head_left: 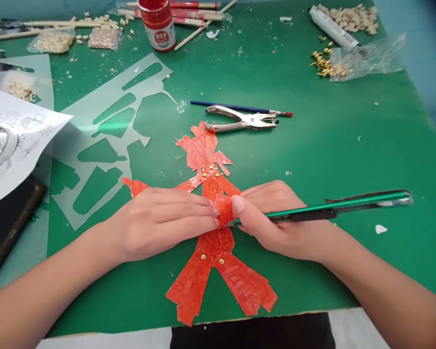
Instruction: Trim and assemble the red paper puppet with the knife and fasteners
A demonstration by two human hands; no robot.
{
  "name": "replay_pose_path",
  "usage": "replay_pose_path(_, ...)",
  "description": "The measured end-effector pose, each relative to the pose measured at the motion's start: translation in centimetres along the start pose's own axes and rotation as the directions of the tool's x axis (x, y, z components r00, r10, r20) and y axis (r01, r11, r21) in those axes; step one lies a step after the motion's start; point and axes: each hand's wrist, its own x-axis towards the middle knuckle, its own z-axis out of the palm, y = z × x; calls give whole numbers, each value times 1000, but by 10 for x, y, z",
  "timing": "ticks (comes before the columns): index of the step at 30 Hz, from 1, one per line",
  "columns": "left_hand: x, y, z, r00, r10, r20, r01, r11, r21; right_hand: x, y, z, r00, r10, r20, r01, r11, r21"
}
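A green table [349,150] carries a red figure [218,244], hole punch [253,120] and paintbrush [241,107].

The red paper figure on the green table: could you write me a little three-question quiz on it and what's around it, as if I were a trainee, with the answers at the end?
1. Which hand holds the green pen-shaped tool?
A) left
B) right
C) neither

2. True or false: the silver hole punch lies nearer the head of the red paper figure than its legs.

3. How many gold-coloured fasteners show at the tops of the legs?

Key:
1. B, the right hand.
2. True.
3. Two, one on each leg.
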Motion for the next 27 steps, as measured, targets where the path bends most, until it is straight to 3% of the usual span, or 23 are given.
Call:
replay_pose_path(3,-4,-2,2,998,61,21,-63,993,101,-1,2,1,997,-73,0,73,997,-9)
replay_pose_path(8,2,1,0,998,60,36,-64,990,128,-2,2,4,977,-212,-18,208,969,-133)
replay_pose_path(27,12,15,-12,984,20,175,-64,967,248,-4,5,9,975,-223,6,211,913,-350)
